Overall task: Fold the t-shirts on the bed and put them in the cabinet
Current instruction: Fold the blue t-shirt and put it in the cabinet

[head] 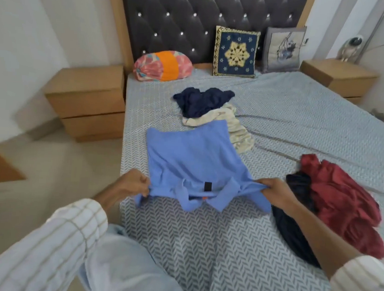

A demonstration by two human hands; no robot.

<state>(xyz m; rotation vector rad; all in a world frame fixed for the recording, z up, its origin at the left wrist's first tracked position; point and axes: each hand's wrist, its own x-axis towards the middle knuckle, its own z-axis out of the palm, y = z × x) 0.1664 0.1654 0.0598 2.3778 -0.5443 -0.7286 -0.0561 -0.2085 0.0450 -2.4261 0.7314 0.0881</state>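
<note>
A light blue t-shirt [192, 159] lies spread on the bed [301, 121], collar end toward me, its sleeves folded in. My left hand [136, 182] grips its left shoulder and my right hand [274, 192] grips its right shoulder, both lifting that edge a little off the sheet. Behind it lie a crumpled navy t-shirt [201, 100] and a cream t-shirt [235, 128]. To the right are a dark red t-shirt [341, 201] and a dark navy garment [295, 220] partly under my right forearm.
A patterned bolster [162, 66] and two cushions [236, 53] rest against the tufted headboard [195, 20]. Wooden nightstands stand at the left [87, 101] and right [339, 76] of the bed. Tiled floor lies to the left.
</note>
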